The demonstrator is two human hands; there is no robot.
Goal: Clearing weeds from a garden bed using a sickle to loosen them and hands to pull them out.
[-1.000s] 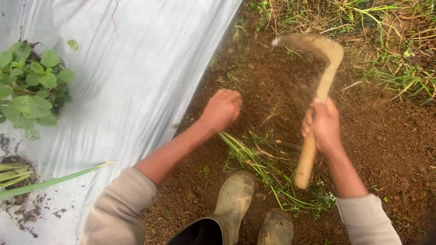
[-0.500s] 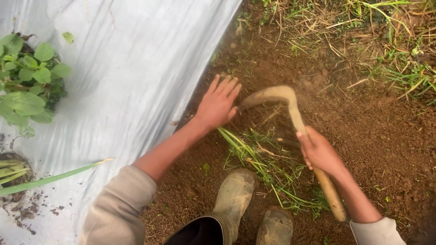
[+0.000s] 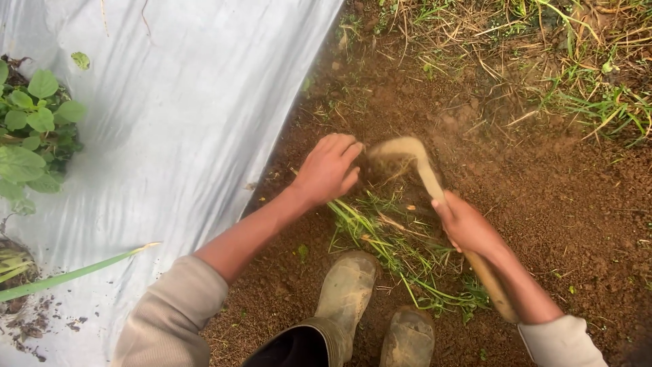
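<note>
Head view looks straight down on a person crouched over bare brown soil point(image 3: 584, 204) beside a sheet of pale grey plastic mulch point(image 3: 190, 115). The right hand point(image 3: 466, 224) is wrapped tight around the wooden handle of a curved, soil-caked sickle point(image 3: 414, 160), gripping it about midway along the shaft, with the butt end running back under the forearm. The hooked blade is blurred and sits low at the ground, its tip just beside the left hand point(image 3: 329, 168). That left hand hangs over the dirt close to the edge of the plastic, fingers curled loosely inward; whether it pinches any weeds I cannot tell, since the blur of the blade and the soil hide its underside. Between the two hands and nearer the feet lies a loose heap of cut green grass stalks point(image 3: 394, 251), spread on the soil and reaching to the toes of two muddy olive rubber boots point(image 3: 346, 292). At the left, a leafy green plant point(image 3: 34, 129) grows through a hole in the plastic, and a long narrow green leaf point(image 3: 75, 273) lies across the sheet. Tufts of grass and dry straw point(image 3: 577, 75) line the far side of the plot.
</note>
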